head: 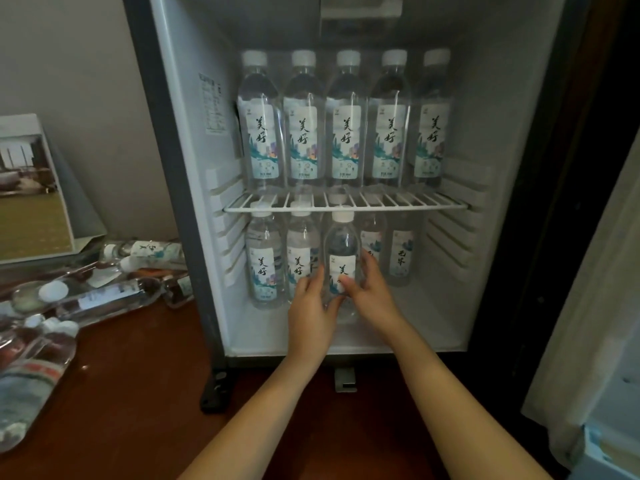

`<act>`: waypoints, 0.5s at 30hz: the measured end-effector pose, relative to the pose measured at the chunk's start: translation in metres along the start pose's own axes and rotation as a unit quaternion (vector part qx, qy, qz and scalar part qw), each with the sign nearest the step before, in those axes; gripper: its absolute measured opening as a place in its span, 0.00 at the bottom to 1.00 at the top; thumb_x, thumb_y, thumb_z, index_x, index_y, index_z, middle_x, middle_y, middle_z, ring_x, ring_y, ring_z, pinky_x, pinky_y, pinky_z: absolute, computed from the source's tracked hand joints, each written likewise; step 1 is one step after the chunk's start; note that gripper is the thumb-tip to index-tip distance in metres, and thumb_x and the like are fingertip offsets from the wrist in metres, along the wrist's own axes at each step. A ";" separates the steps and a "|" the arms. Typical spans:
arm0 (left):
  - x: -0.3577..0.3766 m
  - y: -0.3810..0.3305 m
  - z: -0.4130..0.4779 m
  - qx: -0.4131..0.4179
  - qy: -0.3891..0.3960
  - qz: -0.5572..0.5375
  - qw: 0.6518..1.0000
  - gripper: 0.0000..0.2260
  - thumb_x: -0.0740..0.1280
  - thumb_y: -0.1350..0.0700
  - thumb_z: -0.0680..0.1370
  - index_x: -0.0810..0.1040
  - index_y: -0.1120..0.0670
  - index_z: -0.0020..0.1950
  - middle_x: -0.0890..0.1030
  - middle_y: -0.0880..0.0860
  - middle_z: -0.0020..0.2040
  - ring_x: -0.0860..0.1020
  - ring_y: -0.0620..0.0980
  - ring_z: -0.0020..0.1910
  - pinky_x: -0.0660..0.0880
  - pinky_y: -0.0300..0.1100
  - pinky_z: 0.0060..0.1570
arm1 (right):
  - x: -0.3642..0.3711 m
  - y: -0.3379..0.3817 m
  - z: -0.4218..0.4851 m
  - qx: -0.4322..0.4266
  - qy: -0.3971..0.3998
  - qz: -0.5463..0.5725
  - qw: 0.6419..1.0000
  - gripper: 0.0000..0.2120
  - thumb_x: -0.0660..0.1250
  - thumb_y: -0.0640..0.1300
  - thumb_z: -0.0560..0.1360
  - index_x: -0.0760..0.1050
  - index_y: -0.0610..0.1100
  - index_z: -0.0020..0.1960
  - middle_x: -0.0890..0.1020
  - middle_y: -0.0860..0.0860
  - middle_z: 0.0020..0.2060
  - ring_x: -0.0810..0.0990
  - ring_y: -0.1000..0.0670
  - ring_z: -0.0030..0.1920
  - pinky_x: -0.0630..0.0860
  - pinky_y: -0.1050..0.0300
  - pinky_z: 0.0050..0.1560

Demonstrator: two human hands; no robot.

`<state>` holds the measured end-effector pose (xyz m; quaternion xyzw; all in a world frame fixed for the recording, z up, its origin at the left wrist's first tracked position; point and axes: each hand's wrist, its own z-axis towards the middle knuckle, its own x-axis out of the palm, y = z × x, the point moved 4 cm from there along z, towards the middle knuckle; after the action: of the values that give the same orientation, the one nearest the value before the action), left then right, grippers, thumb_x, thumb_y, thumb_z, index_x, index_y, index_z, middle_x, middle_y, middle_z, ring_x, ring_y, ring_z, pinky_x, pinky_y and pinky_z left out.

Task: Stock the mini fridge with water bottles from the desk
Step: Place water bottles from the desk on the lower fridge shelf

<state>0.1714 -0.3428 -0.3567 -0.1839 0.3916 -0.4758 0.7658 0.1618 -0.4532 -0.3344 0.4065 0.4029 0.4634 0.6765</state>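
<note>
The open mini fridge [194, 188] stands on the brown desk [138, 386]. Several labelled water bottles [304, 126] stand in a row on its white wire shelf [346, 204]. Below the shelf more bottles stand upright, two at the left [265, 261] and others behind at the right [401, 254]. Both my hands reach into the lower compartment and hold one upright water bottle [342, 247] near the front. My left hand [310, 303] grips its left side and my right hand [372, 292] wraps its right side.
Several water bottles [104, 296] lie on their sides on the desk left of the fridge. A propped picture card [31, 188] stands behind them against the wall. The fridge door [588, 271] hangs open at the right.
</note>
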 end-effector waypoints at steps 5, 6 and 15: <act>-0.002 0.006 0.003 0.003 -0.017 -0.001 1.000 0.20 0.64 0.67 0.75 0.72 0.58 0.67 0.79 0.57 0.59 0.77 0.52 0.58 0.75 0.46 0.59 | 0.004 -0.007 0.016 0.009 -0.021 -0.022 0.999 0.26 0.62 0.37 0.77 0.58 0.43 0.73 0.69 0.48 0.67 0.69 0.51 0.67 0.67 0.53 0.67; -0.001 0.007 0.004 0.007 -0.010 0.000 1.000 0.20 0.64 0.68 0.75 0.72 0.58 0.67 0.79 0.57 0.60 0.76 0.53 0.61 0.74 0.48 0.61 | 0.005 -0.007 0.017 0.011 -0.023 -0.020 0.999 0.26 0.62 0.37 0.77 0.58 0.43 0.72 0.70 0.48 0.67 0.69 0.51 0.66 0.67 0.52 0.67; 0.003 0.015 0.010 -0.027 0.078 0.008 0.997 0.26 0.62 0.67 0.76 0.63 0.57 0.73 0.69 0.55 0.66 0.73 0.52 0.63 0.70 0.39 0.62 | 0.014 -0.011 0.025 0.025 -0.049 -0.014 0.998 0.26 0.62 0.37 0.77 0.57 0.42 0.73 0.71 0.45 0.66 0.71 0.47 0.66 0.69 0.46 0.67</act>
<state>0.1886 -0.3390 -0.3616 -0.1637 0.4642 -0.4721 0.7313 0.1919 -0.4471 -0.3384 0.4398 0.3867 0.4235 0.6912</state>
